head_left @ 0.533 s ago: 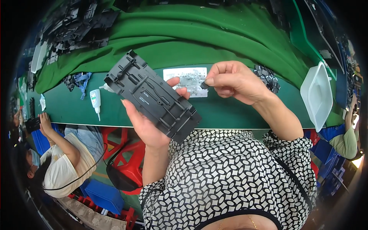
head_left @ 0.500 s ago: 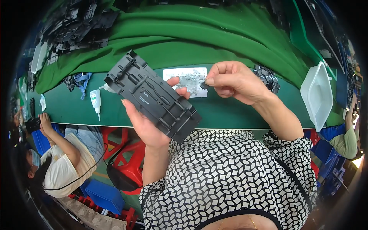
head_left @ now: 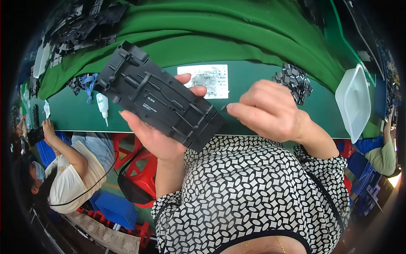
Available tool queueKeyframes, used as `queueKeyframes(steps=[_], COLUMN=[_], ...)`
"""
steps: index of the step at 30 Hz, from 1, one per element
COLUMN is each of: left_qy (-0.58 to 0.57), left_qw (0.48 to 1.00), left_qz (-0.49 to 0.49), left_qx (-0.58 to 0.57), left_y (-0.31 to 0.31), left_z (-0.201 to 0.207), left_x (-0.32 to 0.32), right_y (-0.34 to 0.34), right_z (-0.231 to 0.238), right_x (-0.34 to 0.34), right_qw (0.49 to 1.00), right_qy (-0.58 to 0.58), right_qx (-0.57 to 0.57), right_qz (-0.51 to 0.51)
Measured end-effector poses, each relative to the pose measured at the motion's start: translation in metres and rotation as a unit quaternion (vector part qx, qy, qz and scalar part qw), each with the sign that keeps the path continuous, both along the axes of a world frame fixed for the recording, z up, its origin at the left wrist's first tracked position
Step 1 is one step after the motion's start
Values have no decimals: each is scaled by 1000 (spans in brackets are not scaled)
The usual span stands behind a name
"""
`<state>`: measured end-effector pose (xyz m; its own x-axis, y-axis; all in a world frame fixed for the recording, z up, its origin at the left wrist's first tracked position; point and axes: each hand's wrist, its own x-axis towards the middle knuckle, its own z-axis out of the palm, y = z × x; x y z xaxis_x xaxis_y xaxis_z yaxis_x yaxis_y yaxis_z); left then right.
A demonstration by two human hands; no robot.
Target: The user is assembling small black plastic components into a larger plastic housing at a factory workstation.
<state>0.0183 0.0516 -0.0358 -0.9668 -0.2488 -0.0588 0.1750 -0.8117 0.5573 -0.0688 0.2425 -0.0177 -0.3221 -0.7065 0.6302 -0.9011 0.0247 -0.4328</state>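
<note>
Green tabletop, and we've got a black rectangular plastic housing at ten o'clock, left hand clasping it, right hand pinching a small dark piece beside it; probably aligning, wants steadiness.

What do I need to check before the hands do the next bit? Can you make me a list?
1. Black plastic part held firmly: ok, the left hand grips it along both long edges.
2. Small dark piece held: ok, it's at the fingertips of the right hand.
3. Piece turned the right way: cannot tell, the fingers hide most of it.
4. Piece clear of the big part: cannot tell, they look very close.
5. Pile of black pieces in view: ok, on the green table.
6. White bottle out of the hands: ok.
</note>
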Motion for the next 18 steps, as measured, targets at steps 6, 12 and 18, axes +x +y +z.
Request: queueKeyframes(steps=[6,12,18], left_qy=[7,25,44], left_qw=[998,999,998], left_qz=[8,-15,-31], left_qx=[-69,-27,-33], left_y=[6,7,4], left_z=[3,6,3], left_x=[0,-1,-1], right_y=[2,-1,-4], right_z=[-3,-5,-3], right_x=[7,11,12], right_qw=[997,993,992], right_qy=[73,107,111], right_qx=[18,35,45], right_qz=[25,24,35])
